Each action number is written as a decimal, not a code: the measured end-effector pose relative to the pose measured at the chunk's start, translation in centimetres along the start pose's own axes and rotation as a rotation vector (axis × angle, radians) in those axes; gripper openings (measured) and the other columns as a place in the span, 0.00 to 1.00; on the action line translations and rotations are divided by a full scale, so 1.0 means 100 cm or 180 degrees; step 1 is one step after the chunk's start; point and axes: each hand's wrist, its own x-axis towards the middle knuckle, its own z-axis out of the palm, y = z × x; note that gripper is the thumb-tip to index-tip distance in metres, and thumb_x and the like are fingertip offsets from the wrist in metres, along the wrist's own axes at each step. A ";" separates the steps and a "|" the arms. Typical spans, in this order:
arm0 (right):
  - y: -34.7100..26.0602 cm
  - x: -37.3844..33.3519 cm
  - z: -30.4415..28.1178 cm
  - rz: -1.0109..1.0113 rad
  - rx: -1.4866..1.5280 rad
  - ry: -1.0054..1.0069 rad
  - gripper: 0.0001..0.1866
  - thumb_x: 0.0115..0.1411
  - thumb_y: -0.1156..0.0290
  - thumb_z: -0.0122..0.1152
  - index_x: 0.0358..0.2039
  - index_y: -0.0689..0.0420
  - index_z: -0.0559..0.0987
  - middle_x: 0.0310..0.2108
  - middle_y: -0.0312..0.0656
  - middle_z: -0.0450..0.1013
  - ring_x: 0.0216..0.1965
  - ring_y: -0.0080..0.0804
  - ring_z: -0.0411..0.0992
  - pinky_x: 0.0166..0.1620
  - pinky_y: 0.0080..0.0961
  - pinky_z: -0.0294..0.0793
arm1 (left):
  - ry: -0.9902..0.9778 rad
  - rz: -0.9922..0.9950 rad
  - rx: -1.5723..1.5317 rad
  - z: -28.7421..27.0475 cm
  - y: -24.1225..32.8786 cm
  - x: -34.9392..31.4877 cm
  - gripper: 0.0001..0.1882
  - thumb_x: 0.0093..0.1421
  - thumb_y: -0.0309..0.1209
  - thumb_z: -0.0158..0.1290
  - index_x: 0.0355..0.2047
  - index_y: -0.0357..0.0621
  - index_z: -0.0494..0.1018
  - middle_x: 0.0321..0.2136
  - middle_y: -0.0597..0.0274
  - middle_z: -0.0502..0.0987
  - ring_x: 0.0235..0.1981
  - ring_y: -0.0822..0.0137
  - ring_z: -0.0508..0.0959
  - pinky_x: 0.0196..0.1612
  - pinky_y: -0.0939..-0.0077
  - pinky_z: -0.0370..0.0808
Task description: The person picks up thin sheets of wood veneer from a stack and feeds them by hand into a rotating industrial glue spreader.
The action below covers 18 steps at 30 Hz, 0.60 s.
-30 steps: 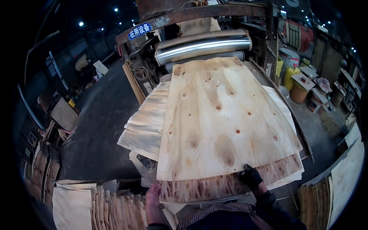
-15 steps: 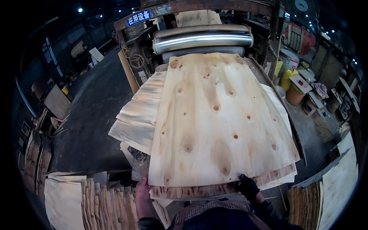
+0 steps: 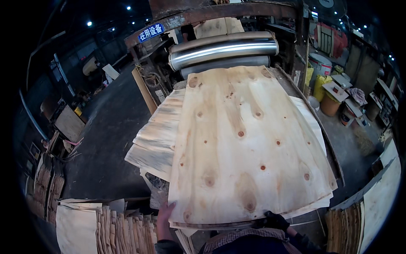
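A broad pale wood sheet (image 3: 226,156), dotted with brown knots and darker oval figure, lies uppermost on a pile in front of the person, its near edge close to the body and its far edge near a grey lower roller (image 3: 228,65). The bare left hand (image 3: 164,216) is at the sheet's near left corner, its thumb side against the edge; the other fingers are partly hidden, so whether they pinch the sheet I cannot tell. The right hand (image 3: 275,221), in a black glove, touches the near edge right of the middle, with a fingertip at the rim; how its fingers close is likewise too dark to tell. A thin strip of a darker brown sheet (image 3: 215,226) shows beneath that edge. Grey-streaked veneer (image 3: 157,142) juts out on the left of the pile, and a whitish sheet (image 3: 310,122) sticks out on the right. Above the lower roller sits a shiny metal roller (image 3: 224,51), under a rusty beam (image 3: 228,12) carrying a blue sign (image 3: 151,32). Upright-edged veneer stacks stand at lower left (image 3: 122,230) and lower right (image 3: 343,228). Beyond the machine's right side, a yellow bag (image 3: 319,85) stands near a brown drum (image 3: 329,105).
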 end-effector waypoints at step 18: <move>-0.009 -0.017 0.024 -0.0073 -0.1342 -0.0052 0.21 0.62 0.58 0.51 0.45 0.65 0.72 0.37 0.47 0.76 0.38 0.34 0.75 0.44 0.30 0.75 | 0.0019 -0.0238 -0.0088 -0.004 -0.047 0.035 0.18 0.54 0.28 0.54 0.44 0.33 0.70 0.37 0.57 0.76 0.35 0.64 0.76 0.41 0.69 0.72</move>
